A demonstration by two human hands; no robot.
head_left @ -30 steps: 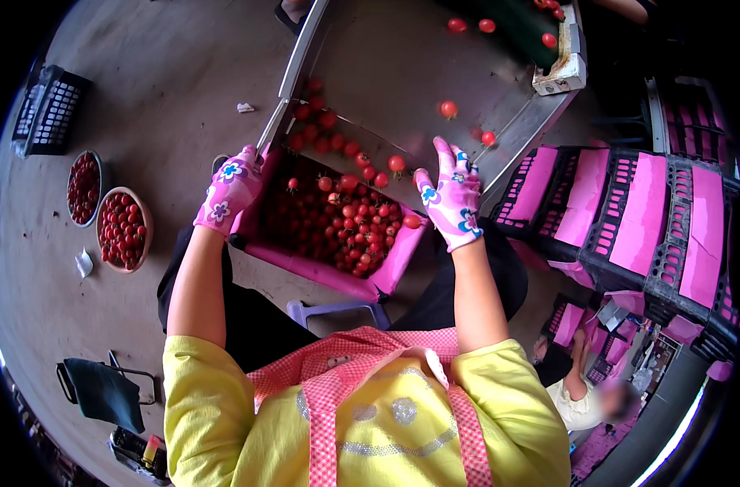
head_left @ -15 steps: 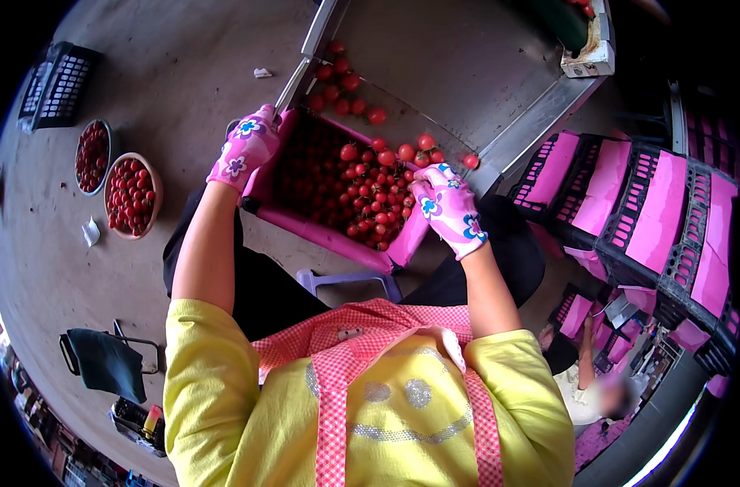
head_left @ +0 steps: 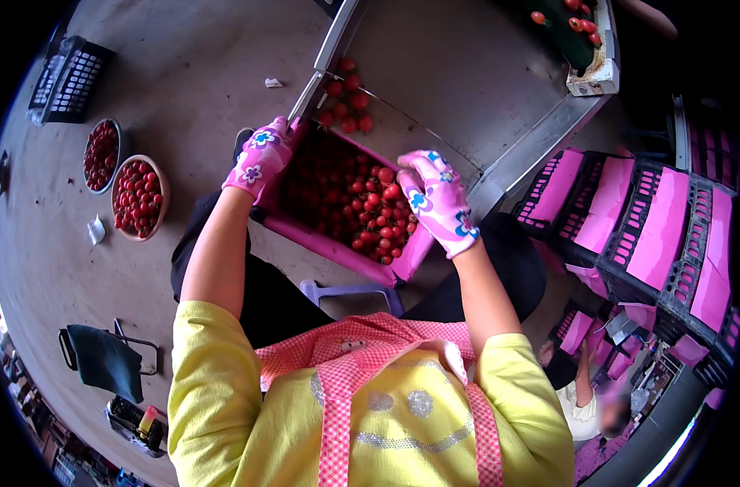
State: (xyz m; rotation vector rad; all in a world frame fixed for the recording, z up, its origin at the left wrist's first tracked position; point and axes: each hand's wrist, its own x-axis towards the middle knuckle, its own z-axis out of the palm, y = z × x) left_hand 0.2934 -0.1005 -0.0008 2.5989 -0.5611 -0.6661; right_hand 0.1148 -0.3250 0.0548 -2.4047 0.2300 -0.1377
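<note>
Right grip [head_left: 439,199], in a pink flowered glove, hangs over the crate's right side with its fingers half curled and the thumb a little apart; that gap is narrow, and no tomato shows in it. Left grip [head_left: 260,158] rests at the crate's far left corner, where the table's rail ends; whether it clasps rim or rail, I cannot tell.

Nearest is a purple stool [head_left: 345,290], then the pink crate [head_left: 329,246]. Inside, tomatoes [head_left: 378,219] heap toward the right, just left of the right fingertips; whether they touch is hard to tell. Half a second ago, more tomatoes lay along the table's near edge by this hand. They are no longer there, so most have probably gone into the crate.

Farther, on the metal-sided table [head_left: 439,89], a small group of tomatoes [head_left: 349,101] remains at the near left, well apart from the right grip and nearer the left one. At the far right, several tomatoes [head_left: 581,25] lie by a white box [head_left: 595,79].
</note>
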